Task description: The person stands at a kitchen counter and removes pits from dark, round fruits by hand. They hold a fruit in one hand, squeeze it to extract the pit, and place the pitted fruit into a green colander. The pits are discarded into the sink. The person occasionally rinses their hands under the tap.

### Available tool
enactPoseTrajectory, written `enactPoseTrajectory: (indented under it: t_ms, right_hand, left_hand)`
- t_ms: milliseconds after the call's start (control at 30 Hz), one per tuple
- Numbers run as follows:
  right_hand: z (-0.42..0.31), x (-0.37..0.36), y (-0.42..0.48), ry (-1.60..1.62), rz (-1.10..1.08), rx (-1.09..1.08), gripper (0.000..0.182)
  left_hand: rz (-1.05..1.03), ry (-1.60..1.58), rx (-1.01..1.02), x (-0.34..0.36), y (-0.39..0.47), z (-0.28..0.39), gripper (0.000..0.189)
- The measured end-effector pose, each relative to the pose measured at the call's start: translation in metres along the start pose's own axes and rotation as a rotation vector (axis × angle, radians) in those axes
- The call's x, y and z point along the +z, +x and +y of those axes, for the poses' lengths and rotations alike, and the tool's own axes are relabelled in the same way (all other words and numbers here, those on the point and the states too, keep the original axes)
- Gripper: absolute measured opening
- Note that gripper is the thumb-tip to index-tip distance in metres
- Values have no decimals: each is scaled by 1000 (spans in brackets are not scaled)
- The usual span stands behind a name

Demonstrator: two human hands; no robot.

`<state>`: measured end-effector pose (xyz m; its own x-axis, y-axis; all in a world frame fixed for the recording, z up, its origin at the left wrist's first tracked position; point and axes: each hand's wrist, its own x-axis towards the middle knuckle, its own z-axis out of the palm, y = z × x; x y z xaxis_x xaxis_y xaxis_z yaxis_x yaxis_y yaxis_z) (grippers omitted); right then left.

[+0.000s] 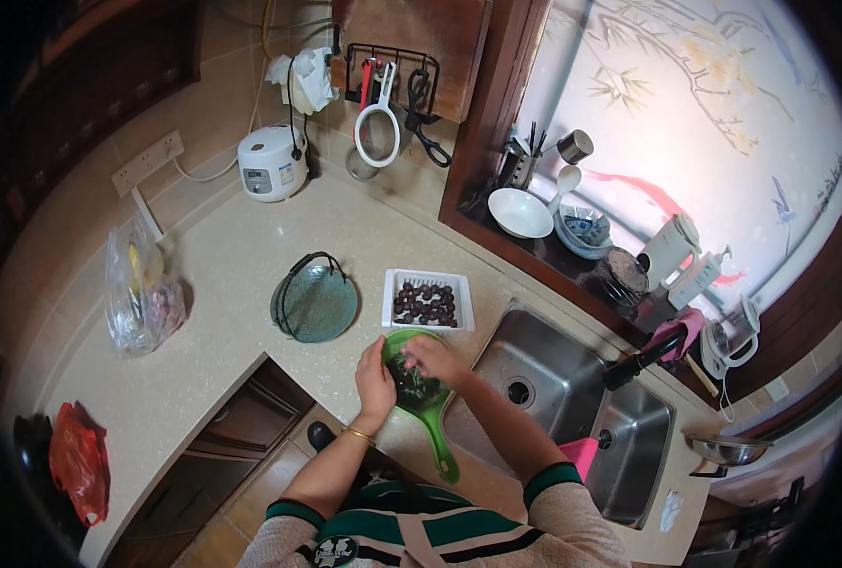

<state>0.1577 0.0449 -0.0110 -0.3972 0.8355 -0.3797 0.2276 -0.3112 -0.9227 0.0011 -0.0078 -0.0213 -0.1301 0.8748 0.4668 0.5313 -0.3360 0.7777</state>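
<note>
A green plastic ladle-shaped strainer (432,426) with a long handle lies at the counter's front edge, beside the sink. My left hand (376,383) holds its bowl from the left side, fingers along the rim. Inside the bowl are dark contents with small green bits (415,389); what they are is too small to tell. My right hand (432,357) reaches in over the far right rim with bent fingers, and whether it pinches anything is unclear. Just behind the bowl, a white plastic basket (467,302) holds several dark, round fruits (424,304), perhaps grapes.
Left of the basket is a blue-green dish (332,305) with a dark arched handle. A double steel sink (535,341) with a black faucet (641,362) borders my right arm. Farther off stand a white rice cooker (272,163) and a clear plastic bag (144,305) of produce.
</note>
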Motion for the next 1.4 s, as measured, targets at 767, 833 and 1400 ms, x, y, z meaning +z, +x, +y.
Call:
enactPoseTrajectory:
  t_ms: [767,833,1400]
  right_hand:
    - [-26,-69,40,107,401,-113,46]
    - [-22,-79,41,-264,452,-155,42]
    - [4,30,5,-1460,223,28,19]
  left_hand:
    - [-21,-9,-34,-1,-1,1,53]
    - [-34,-7,-41,-1,0,4,53]
    - [-33,5,-38,-1,1,0,50]
